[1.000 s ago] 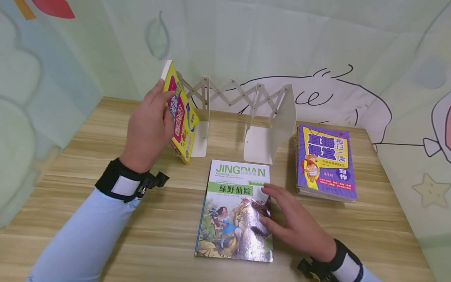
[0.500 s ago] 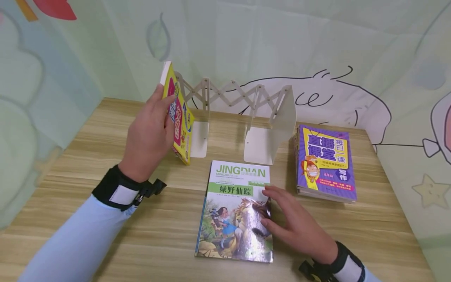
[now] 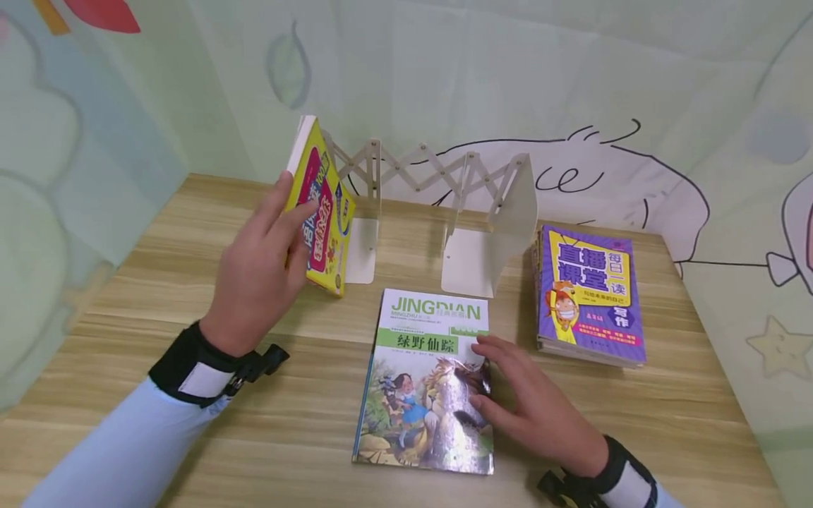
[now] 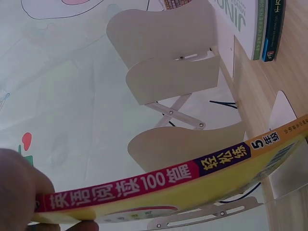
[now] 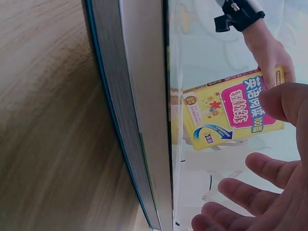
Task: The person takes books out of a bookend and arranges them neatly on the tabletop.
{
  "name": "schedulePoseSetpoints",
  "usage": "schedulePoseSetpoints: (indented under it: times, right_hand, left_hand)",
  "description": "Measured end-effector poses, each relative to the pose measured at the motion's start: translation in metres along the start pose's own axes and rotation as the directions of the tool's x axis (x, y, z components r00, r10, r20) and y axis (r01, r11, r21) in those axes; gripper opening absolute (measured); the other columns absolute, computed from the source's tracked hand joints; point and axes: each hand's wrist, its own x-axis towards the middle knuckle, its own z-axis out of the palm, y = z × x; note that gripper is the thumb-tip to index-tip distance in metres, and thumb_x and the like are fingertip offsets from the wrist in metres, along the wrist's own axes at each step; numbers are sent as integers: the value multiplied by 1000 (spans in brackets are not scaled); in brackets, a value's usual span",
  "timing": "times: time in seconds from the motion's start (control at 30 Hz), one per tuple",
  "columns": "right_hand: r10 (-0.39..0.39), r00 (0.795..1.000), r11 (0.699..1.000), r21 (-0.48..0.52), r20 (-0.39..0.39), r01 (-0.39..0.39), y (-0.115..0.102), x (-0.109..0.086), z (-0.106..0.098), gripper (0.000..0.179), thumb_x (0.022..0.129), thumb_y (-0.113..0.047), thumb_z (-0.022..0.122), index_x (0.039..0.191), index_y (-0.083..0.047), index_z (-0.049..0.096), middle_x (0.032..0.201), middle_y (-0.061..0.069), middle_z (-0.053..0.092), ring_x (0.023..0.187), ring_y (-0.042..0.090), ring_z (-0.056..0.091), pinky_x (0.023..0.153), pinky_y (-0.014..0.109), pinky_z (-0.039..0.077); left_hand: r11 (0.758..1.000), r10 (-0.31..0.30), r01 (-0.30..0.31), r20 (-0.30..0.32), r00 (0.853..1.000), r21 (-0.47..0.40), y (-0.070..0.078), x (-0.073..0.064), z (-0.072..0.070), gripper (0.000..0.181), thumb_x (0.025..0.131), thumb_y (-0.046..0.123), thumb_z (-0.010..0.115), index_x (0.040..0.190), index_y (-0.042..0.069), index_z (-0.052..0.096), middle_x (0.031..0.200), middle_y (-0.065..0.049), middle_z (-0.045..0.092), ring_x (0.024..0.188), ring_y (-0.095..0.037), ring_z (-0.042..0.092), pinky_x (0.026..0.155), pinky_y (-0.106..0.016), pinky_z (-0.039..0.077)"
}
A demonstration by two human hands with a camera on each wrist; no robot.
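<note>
My left hand [image 3: 257, 275] grips a yellow children's book [image 3: 333, 240] by its outer edge, with fingers on both sides. The book stands tilted at the left end of a white folding bookend [image 3: 466, 261]; its pink-and-yellow spine [image 4: 144, 185] shows in the left wrist view. My right hand [image 3: 540, 402], fingers relaxed and spread, is at the right edge of a green-and-white storybook [image 3: 413, 381] with a girl and a lion on its cover. In the right wrist view that hand [image 5: 284, 178] holds nothing. Under the storybook lies a dark teal-edged book [image 4: 274, 29].
A pile of books with a purple-and-yellow cover [image 3: 591, 296] on top lies at the right of the wooden table [image 3: 305, 416]. The bookend's crossed metal links [image 3: 416, 169] and upright plates stand near the patterned backdrop [image 3: 394, 63].
My left hand has shifted down and toward me along the yellow book, and more of its cover now faces the head view. My right hand and the storybook stay in place.
</note>
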Motion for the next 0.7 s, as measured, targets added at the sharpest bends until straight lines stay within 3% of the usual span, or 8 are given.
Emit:
schedulePoseSetpoints:
  times: [0.17, 0.47, 0.53, 0.6, 0.7]
  right_hand:
    - [5, 1000, 1000, -10, 1, -5, 1, 0, -1, 60, 92, -33, 73, 144, -17, 48, 152, 5, 46, 139, 26, 46, 108, 50, 44]
    - [-26, 999, 1000, -17, -27, 26, 4, -2, -2, 57, 92, -30, 73, 143, -17, 50, 153, 6, 44, 138, 27, 46, 108, 51, 44]
    - [-20, 999, 1000, -14, -30, 19, 4, -2, -2, 57, 92, -29, 73, 143, -18, 51, 152, 6, 44, 137, 27, 47, 107, 51, 46]
    - [-13, 999, 1000, -8, -30, 13, 4, -2, -3, 57, 91, -29, 73, 142, -17, 52, 152, 7, 44, 137, 28, 48, 106, 51, 46]
    - [1, 1000, 1000, -5, -28, -1, 4, -2, -5, 56, 92, -30, 73, 142, -16, 52, 152, 8, 44, 136, 28, 48, 105, 51, 47]
  left_hand:
    - [999, 29, -30, -26, 999, -33, -1, -9, -4, 46, 85, -17, 64, 129, -4, 64, 155, -14, 43, 133, -33, 54, 81, -49, 58]
    - [998, 58, -58, -53, 997, -10, 6, -16, -17, 48, 85, -18, 62, 131, -3, 63, 152, -12, 48, 134, -29, 54, 63, -36, 57]
    - [998, 66, -67, -79, 995, -18, 12, -17, -24, 44, 84, -18, 63, 125, -4, 67, 149, -13, 51, 130, -31, 57, 58, -30, 53]
    - [995, 91, -94, -99, 991, -32, 19, -17, -33, 37, 83, -18, 60, 117, -6, 70, 147, -14, 54, 126, -33, 60, 49, -24, 39]
    - [985, 134, -149, -153, 979, -92, 29, -18, -47, 30, 83, -14, 54, 103, -7, 75, 141, -15, 59, 115, -37, 66, 47, -22, 22]
